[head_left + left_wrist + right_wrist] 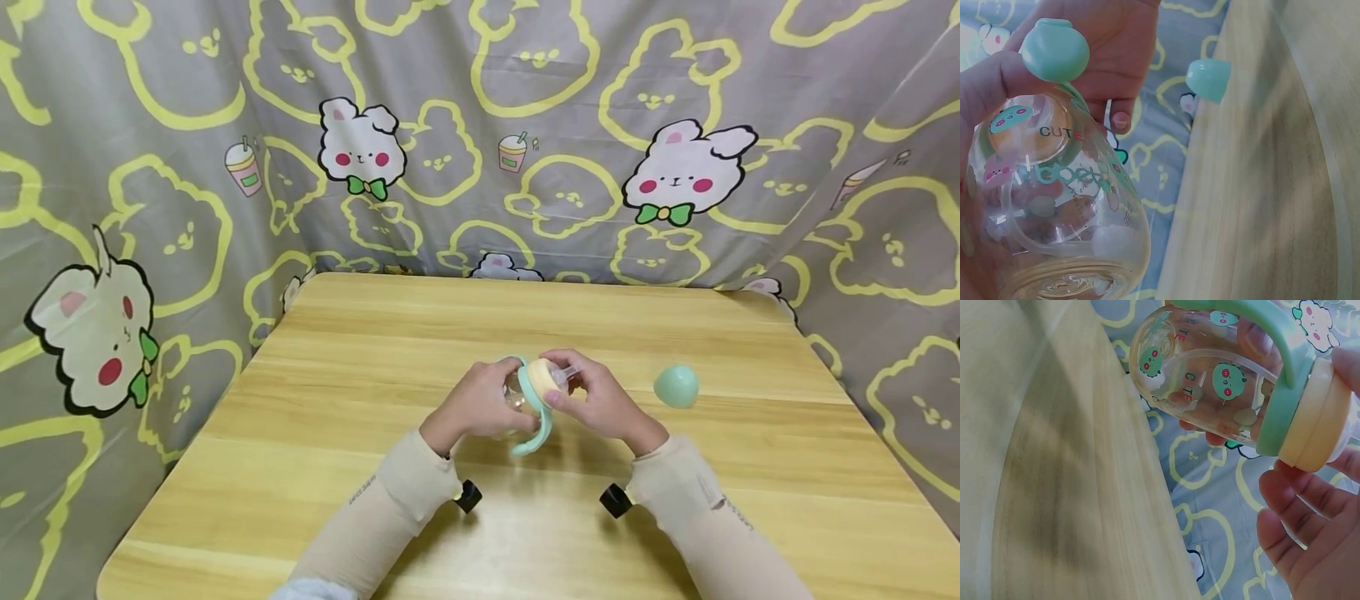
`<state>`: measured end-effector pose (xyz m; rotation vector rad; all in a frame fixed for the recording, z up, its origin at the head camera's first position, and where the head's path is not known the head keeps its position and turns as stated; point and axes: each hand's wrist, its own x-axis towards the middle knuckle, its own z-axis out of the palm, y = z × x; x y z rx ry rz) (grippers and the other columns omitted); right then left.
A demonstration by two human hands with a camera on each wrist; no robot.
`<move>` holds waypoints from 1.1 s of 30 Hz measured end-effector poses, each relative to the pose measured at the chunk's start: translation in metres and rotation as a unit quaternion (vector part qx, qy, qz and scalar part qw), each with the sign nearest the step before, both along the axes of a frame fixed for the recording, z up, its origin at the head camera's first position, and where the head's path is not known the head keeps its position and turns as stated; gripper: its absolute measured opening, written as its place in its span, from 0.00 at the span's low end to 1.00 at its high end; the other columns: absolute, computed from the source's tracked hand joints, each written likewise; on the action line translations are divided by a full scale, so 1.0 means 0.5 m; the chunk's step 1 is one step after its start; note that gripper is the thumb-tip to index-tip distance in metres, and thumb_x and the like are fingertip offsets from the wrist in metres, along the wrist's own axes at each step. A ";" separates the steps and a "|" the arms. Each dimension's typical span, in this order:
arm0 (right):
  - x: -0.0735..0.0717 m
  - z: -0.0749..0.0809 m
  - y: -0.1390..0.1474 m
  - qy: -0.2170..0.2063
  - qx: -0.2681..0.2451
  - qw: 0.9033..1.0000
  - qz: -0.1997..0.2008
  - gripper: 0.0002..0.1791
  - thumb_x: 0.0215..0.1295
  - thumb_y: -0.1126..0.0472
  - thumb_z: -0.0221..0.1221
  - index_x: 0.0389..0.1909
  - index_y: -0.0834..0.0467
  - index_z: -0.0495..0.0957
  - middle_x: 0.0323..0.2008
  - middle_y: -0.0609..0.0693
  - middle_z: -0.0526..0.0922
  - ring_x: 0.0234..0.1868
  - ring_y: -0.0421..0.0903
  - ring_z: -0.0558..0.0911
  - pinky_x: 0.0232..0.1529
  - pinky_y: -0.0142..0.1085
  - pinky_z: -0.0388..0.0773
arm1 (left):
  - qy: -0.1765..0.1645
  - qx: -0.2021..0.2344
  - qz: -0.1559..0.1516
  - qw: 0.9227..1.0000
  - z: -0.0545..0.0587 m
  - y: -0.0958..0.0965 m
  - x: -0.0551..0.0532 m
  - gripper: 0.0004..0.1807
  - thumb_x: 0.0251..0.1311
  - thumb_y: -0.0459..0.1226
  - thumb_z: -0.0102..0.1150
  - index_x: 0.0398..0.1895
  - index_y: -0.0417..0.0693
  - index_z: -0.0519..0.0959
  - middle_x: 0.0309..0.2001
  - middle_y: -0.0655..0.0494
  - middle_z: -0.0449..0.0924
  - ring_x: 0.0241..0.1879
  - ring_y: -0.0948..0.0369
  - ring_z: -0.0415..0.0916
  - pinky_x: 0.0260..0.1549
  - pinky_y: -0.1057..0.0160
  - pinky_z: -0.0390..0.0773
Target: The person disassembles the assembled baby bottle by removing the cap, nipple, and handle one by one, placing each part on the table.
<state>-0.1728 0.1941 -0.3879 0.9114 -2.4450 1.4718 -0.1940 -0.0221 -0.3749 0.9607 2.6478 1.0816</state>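
Observation:
A clear baby bottle (1204, 381) with printed cartoon faces is held tilted above the table, its nipple end toward the right. My left hand (483, 402) grips the bottle's body. Around the neck runs a mint-green handle ring (1288, 394), one handle curving down in the head view. My right hand (596, 396) pinches the cream-yellow collar (1316, 415) between thumb and fingers. From the collar sticks out a clear nipple (572, 372), partly hidden by the right hand. A mint-green dome cap (677, 387) rests on the table to the right of the right hand.
The light wooden table (360, 350) has rounded corners. A grey curtain (450, 150) with yellow outlines and white cartoon animals hangs behind and beside it. Black camera mounts (468, 497) jut from both wrists over the table.

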 end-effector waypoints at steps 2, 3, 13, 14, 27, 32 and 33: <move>0.001 -0.003 0.000 -0.001 -0.003 1.000 0.005 0.24 0.64 0.59 0.60 0.59 0.62 0.70 0.44 0.52 0.79 0.36 0.43 0.76 0.35 0.37 0.76 | 0.002 -0.002 0.000 1.000 -0.002 -0.001 0.001 0.25 0.37 0.50 0.70 0.41 0.56 0.74 0.33 0.57 0.80 0.26 0.64 0.72 0.24 0.65 0.73; 0.002 -0.004 0.000 0.000 -0.005 1.000 0.007 0.25 0.64 0.60 0.60 0.60 0.63 0.70 0.44 0.52 0.79 0.36 0.43 0.76 0.35 0.37 0.76 | 0.002 -0.001 0.000 1.000 -0.003 -0.001 0.002 0.25 0.37 0.50 0.70 0.41 0.56 0.74 0.33 0.57 0.80 0.26 0.64 0.72 0.24 0.65 0.73; -0.002 -0.007 0.002 0.018 -0.008 1.000 0.024 0.27 0.64 0.57 0.60 0.61 0.64 0.69 0.45 0.53 0.79 0.37 0.42 0.76 0.35 0.37 0.76 | 0.002 -0.001 0.005 1.000 -0.005 -0.005 0.002 0.25 0.38 0.51 0.69 0.41 0.56 0.74 0.30 0.56 0.79 0.25 0.64 0.72 0.23 0.65 0.73; -0.003 -0.008 0.002 0.021 -0.010 0.999 0.027 0.28 0.65 0.54 0.59 0.62 0.64 0.68 0.45 0.53 0.78 0.37 0.42 0.76 0.35 0.37 0.76 | 0.003 0.000 0.005 1.000 -0.004 -0.005 0.002 0.25 0.38 0.51 0.69 0.41 0.56 0.74 0.30 0.56 0.80 0.25 0.64 0.72 0.23 0.65 0.73; -0.001 -0.007 -0.001 0.028 -0.008 0.999 0.025 0.32 0.67 0.45 0.57 0.61 0.65 0.68 0.45 0.53 0.78 0.37 0.43 0.77 0.35 0.37 0.76 | -0.001 0.004 0.000 1.000 0.003 -0.006 0.007 0.25 0.38 0.50 0.70 0.41 0.56 0.74 0.30 0.58 0.79 0.24 0.64 0.71 0.23 0.65 0.73; 0.000 -0.007 -0.003 0.035 0.003 0.999 0.004 0.36 0.67 0.38 0.53 0.60 0.65 0.69 0.43 0.52 0.79 0.36 0.42 0.76 0.34 0.37 0.76 | 0.000 0.004 -0.001 1.000 0.001 -0.005 0.008 0.24 0.38 0.51 0.69 0.41 0.56 0.74 0.31 0.59 0.80 0.25 0.64 0.72 0.23 0.65 0.73; 0.000 -0.007 -0.004 0.034 0.005 0.999 0.000 0.35 0.67 0.39 0.54 0.60 0.64 0.69 0.42 0.52 0.79 0.35 0.42 0.76 0.33 0.37 0.76 | 0.000 0.004 0.000 1.000 0.002 -0.005 0.008 0.24 0.38 0.51 0.69 0.41 0.56 0.74 0.31 0.59 0.80 0.25 0.64 0.72 0.23 0.65 0.73</move>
